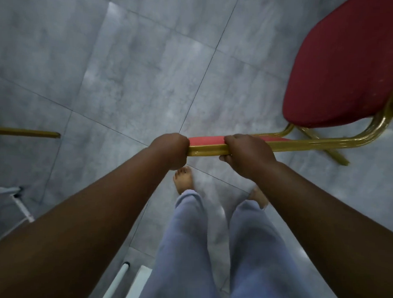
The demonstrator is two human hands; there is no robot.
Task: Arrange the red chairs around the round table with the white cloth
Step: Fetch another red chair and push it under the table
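Observation:
A red chair (340,71) with a gold metal frame fills the upper right, seen from above. Its top backrest rail, gold with a red pad, runs across the middle of the view. My left hand (172,149) grips the left end of that rail. My right hand (246,154) grips the rail a little further right, fingers wrapped over it. The red seat lies beyond my hands to the right, with gold legs under it. The round table with the white cloth is out of sight.
Grey tiled floor (127,68) spreads ahead and to the left. A gold leg of another chair (26,133) pokes in from the left edge. White metal bars (22,207) sit at lower left and bottom centre. My own bare feet and pale trousers are below.

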